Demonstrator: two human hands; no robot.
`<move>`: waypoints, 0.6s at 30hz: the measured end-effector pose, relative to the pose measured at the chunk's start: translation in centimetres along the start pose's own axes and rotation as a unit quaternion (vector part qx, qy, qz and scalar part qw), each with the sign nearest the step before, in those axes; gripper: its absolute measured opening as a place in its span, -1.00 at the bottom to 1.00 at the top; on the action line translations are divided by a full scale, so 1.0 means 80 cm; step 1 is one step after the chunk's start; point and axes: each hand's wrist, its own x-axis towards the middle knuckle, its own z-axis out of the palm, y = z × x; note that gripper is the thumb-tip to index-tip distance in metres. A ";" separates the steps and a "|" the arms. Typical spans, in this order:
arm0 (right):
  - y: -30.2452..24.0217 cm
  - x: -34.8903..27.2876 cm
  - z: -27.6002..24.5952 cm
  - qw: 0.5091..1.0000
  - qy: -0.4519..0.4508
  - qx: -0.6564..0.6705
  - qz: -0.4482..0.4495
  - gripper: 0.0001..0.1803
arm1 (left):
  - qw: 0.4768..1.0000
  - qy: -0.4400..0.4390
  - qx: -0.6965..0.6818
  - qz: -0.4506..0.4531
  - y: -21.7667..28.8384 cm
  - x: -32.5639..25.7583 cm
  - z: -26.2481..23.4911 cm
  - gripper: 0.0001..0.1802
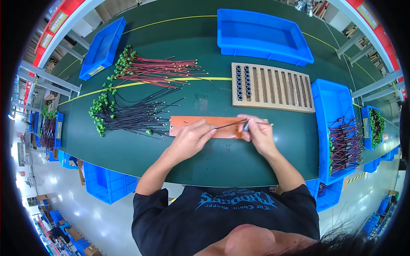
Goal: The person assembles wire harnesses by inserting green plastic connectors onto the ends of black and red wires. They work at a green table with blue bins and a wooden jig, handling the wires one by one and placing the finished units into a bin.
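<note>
Over an orange board (177, 120) on the green bench, my left hand (194, 136) pinches a thin black wire (226, 125). The wire runs across to my right hand (259, 134), whose fingers are closed around its other end. A small dark, bluish cylindrical piece (246, 127) shows at the right fingertips; its exact kind is hard to make out. A light tip (270, 124) sticks out beyond that hand. To the left lie a bundle of black wires (134, 113) and, farther back, a bundle of red wires (158, 69), both with green connectors at their left ends.
A slotted wooden rack (273, 106) holds two columns of dark round parts (248, 77). Behind it stands a blue bin (265, 36). A long blue bin (321, 128) with wired assemblies (345, 143) is at right. Another blue bin (102, 49) sits at far left.
</note>
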 end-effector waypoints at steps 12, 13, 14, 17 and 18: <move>-0.007 0.000 -0.005 0.989 0.080 -0.082 -0.093 -0.62 | 0.991 -0.023 -0.126 -0.027 -0.006 0.005 0.032 -0.79; -0.006 0.001 -0.003 0.988 0.064 -0.106 -0.095 -0.62 | 0.990 -0.020 -0.133 -0.033 -0.005 0.006 0.036 -0.79; -0.006 0.001 -0.004 0.985 0.047 -0.131 -0.098 -0.61 | 0.989 -0.016 -0.140 -0.039 -0.005 0.007 0.041 -0.80; -0.009 0.003 -0.005 0.990 0.082 -0.060 -0.101 -0.56 | 0.988 -0.005 -0.146 -0.053 -0.012 0.001 0.054 -0.81; -0.010 0.004 -0.006 0.989 0.099 -0.016 -0.110 -0.55 | 0.988 -0.001 -0.147 -0.057 -0.015 -0.002 0.059 -0.81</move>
